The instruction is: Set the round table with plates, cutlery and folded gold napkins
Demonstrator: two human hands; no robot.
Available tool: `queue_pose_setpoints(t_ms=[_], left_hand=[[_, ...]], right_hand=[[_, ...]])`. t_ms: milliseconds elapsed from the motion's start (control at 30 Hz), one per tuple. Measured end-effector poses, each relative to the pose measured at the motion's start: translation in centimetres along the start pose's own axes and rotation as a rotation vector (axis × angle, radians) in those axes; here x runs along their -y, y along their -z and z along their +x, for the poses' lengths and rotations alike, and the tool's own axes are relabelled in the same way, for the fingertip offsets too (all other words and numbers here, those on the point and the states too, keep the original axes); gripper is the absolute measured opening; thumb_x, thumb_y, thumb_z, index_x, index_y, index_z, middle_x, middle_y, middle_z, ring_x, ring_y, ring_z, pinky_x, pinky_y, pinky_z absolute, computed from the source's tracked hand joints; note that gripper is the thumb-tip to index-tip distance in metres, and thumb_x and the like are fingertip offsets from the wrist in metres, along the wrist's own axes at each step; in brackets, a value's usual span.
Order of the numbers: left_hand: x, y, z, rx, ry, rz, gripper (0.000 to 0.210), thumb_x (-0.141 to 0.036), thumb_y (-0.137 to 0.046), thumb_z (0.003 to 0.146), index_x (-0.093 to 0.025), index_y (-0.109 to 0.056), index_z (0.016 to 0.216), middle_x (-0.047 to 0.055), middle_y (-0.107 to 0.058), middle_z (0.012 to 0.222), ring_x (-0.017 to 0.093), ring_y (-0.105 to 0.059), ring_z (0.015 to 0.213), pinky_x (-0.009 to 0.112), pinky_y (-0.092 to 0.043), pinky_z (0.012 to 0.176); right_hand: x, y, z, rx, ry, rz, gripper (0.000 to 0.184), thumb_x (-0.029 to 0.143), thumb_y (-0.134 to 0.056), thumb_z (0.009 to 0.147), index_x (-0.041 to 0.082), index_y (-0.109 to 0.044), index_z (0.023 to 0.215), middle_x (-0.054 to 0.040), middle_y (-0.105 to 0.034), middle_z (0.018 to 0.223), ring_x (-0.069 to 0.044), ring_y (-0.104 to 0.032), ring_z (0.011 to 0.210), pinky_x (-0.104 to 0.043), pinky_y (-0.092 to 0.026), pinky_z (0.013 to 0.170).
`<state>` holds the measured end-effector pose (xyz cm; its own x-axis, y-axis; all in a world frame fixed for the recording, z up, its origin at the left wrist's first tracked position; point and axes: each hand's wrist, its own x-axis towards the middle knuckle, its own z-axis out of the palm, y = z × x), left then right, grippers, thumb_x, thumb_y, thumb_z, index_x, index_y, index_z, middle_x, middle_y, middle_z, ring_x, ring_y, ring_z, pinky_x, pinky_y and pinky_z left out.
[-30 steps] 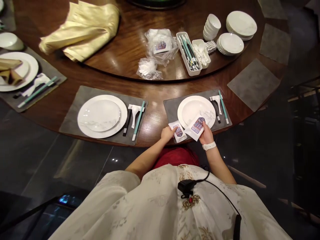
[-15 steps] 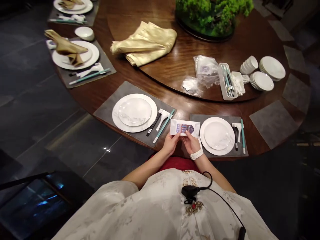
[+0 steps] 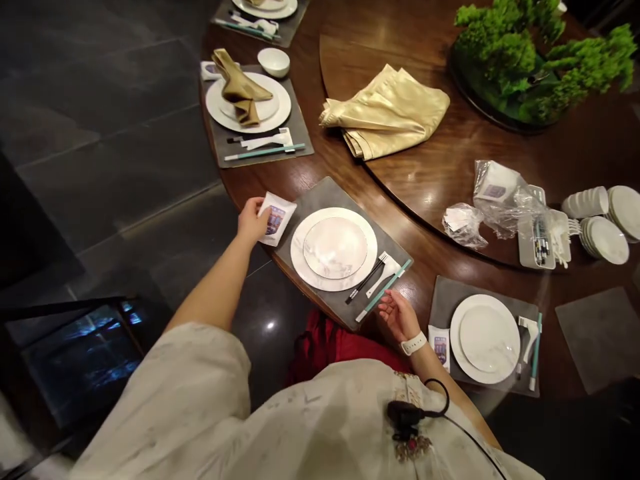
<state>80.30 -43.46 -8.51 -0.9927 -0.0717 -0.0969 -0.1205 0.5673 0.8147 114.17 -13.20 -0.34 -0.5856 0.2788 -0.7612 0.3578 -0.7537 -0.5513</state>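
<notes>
My left hand (image 3: pixel 254 220) pinches a white wet-wipe packet (image 3: pixel 278 219) with a blue and red print, at the left edge of the middle grey placemat (image 3: pixel 324 193). To its right on that mat is a large white plate (image 3: pixel 296 248) with a smaller marbled plate (image 3: pixel 335 248) on top. My right hand (image 3: pixel 397 315) has loosely curled fingers and holds nothing. It hovers at the table edge beside a teal-and-white chopstick sleeve (image 3: pixel 384 291). A white spoon (image 3: pixel 382 276) and a black utensil packet (image 3: pixel 364 281) lie beside the sleeve.
Another wet-wipe packet (image 3: pixel 440 348) lies beside the right-hand plate (image 3: pixel 456 339). A gold cloth (image 3: pixel 395 113), plastic-wrapped packets (image 3: pixel 500 190), a utensil tray (image 3: pixel 527 248), stacked bowls (image 3: pixel 585 201) and a green miniature-tree centrepiece (image 3: pixel 520 80) stand on the turntable. A folded-napkin setting (image 3: pixel 245 100) is upper left.
The packet was held in both hands between two settings. Now my left hand alone has carried it left past the middle plate, and my right hand has let go. The view has shifted left.
</notes>
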Motion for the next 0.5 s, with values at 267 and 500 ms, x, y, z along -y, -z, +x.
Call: queue_pose_setpoints(t_ms=[267,500], left_hand=[[1.6,-2.1,2.9,0.263,0.015,0.377,0.033,-0.029,-0.061,0.085,-0.012,-0.065,0.113,0.002,-0.059,0.086,0.020,-0.054,0.093,0.039,-0.043,0.104],[0.3,-2.4,1.0,0.148,0.058,0.608,0.049,-0.043,-0.054,0.083,-0.019,-0.062,0.125,0.013,-0.063,0.125,0.036,-0.050,0.125,0.056,-0.040,0.109]], right_hand=[[5.0,3.2,1.2,-0.155,0.190,-0.001,0.029,0.039,-0.082,0.072,0.020,-0.068,0.089,0.0006,-0.069,0.073,-0.011,-0.065,0.061,-0.020,-0.053,0.054],[17.6,8.9,8.2,-0.470,0.575,-0.555,0.022,0.033,-0.064,0.086,0.018,-0.069,0.101,-0.0086,-0.072,0.104,-0.015,-0.068,0.084,-0.032,-0.057,0.077]])
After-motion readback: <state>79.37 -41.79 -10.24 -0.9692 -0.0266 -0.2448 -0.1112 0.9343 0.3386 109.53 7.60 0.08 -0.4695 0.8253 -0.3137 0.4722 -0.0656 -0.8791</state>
